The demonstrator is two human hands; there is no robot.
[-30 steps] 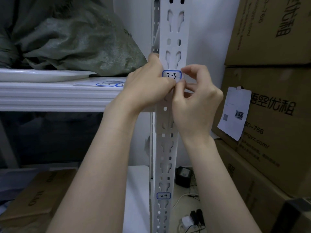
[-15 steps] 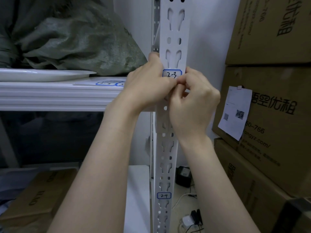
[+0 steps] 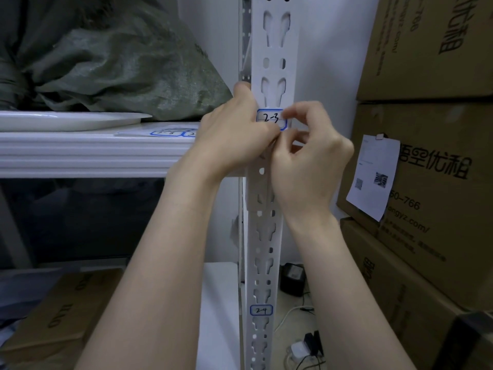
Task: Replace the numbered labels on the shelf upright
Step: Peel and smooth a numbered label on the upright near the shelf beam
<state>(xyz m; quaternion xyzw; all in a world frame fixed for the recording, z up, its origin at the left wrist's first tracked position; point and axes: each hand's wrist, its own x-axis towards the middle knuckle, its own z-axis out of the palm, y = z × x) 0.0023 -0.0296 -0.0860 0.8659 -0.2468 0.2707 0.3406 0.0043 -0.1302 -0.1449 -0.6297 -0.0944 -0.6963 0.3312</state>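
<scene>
The left hand [image 3: 234, 134] is wrapped round the upright [image 3: 274, 49], its forefinger hooked over the left edge and its thumb lying across the lower left of the 2-3 label [image 3: 271, 119], so that corner is hidden. The right hand [image 3: 309, 166] is right up against it, fingers curled. Its forefinger and thumb pinch the label's right end, and the thumb tips meet just under the label. The label sits at the middle of the frame, level with the shelf [image 3: 80, 153].

Below the wrists the upright runs down to a 2-4 label [image 3: 261, 310] near the bottom, and it is cut off at both frame edges.

Left of the hands, a label sheet [image 3: 170, 133] lies on the shelf, partly behind the left hand, its writing too small to read. A plate [image 3: 66, 120] and a green sack [image 3: 120, 62] fill the upper left.

Boxes [image 3: 426, 49] stack up the right side, cropped by the frame, with a paper slip [image 3: 373, 177] hanging on one of them. A dark adapter [image 3: 293, 279] sits on the floor behind the upright.
</scene>
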